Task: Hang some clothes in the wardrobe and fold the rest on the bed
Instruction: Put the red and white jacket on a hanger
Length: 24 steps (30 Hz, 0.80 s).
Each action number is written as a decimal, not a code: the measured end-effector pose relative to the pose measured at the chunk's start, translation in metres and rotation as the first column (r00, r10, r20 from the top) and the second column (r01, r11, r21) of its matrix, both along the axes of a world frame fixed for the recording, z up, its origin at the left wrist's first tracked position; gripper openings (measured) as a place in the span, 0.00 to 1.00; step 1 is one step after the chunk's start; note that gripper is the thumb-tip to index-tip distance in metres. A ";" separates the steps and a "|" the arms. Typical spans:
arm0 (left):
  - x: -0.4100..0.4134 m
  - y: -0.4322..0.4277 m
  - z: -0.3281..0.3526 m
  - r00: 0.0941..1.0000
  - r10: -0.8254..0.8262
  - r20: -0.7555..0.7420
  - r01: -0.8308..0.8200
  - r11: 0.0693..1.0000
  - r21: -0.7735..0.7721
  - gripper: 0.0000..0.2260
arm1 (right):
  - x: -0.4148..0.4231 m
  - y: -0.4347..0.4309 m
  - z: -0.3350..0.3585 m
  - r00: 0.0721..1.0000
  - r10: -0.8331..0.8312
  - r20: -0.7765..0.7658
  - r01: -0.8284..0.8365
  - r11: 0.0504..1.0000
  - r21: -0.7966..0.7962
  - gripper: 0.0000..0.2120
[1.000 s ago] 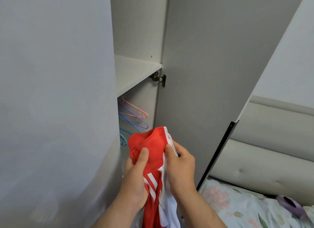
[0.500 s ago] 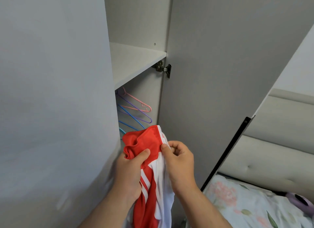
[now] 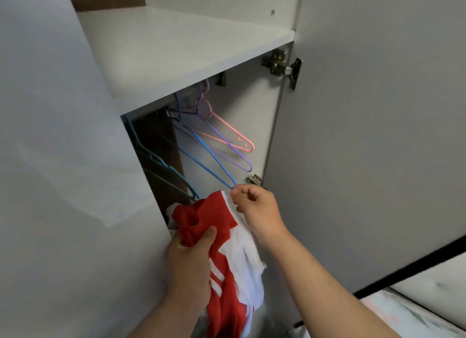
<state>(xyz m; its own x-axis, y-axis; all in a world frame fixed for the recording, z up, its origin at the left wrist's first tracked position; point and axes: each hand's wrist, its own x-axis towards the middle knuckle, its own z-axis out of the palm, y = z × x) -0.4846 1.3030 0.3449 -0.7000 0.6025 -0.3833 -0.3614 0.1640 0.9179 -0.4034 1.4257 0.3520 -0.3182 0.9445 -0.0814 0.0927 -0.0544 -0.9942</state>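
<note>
Forearms are seen entering from the lower edge, both raised toward the open wardrobe [image 3: 378, 135]. Nearest, the left hand [image 3: 189, 269] is clenched around a bunched red-and-white garment [image 3: 227, 249], thumb pressed over the red fabric, while the rest of the cloth is left hanging below the fist. Just right of the garment and slightly higher, the right hand [image 3: 254, 209] is held with wrist bent and fingers curled; the lower tip of a blue hanger [image 3: 206, 161] is pinched between thumb and forefinger. The garment is located at the wardrobe opening, below the hangers and touching the right hand's underside. Above the blue hanger, a purple hanger [image 3: 227, 148] and a pink hanger [image 3: 227, 125] are suspended from the rail beneath the shelf [image 3: 176, 50]. Teal hangers [image 3: 164, 166] are hung deeper, left of the garment. Right of the wardrobe door, a floral bedsheet [image 3: 403, 317] is partly shown.
</note>
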 end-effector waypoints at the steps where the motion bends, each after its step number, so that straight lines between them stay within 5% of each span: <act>1: 0.001 0.000 -0.005 1.000 0.028 0.003 -0.028 1.000 0.013 0.15 | -0.006 0.006 0.002 0.999 0.047 0.002 -0.047 0.999 0.013 0.03; 9: 0.004 0.005 -0.015 0.993 0.120 -0.002 -0.120 0.991 0.058 0.08 | -0.060 0.021 0.016 0.915 0.232 0.330 -0.331 0.901 0.281 0.15; 15: 0.010 -0.003 -0.013 0.992 0.129 -0.016 -0.128 0.991 0.046 0.11 | -0.100 0.026 0.017 0.649 0.258 0.716 -0.573 0.785 0.236 0.27; 24: 0.007 -0.003 -0.011 0.991 0.126 -0.036 -0.126 0.992 -0.004 0.08 | -0.093 0.035 -0.003 0.761 0.124 0.637 -0.469 0.783 0.408 0.17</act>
<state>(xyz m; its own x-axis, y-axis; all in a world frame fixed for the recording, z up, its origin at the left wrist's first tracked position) -0.4780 1.2996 0.3343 -0.7834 0.5064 -0.3604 -0.3467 0.1252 0.9296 -0.4964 1.4603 0.3493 -0.6488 0.7499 0.1295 0.5417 0.5746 -0.6135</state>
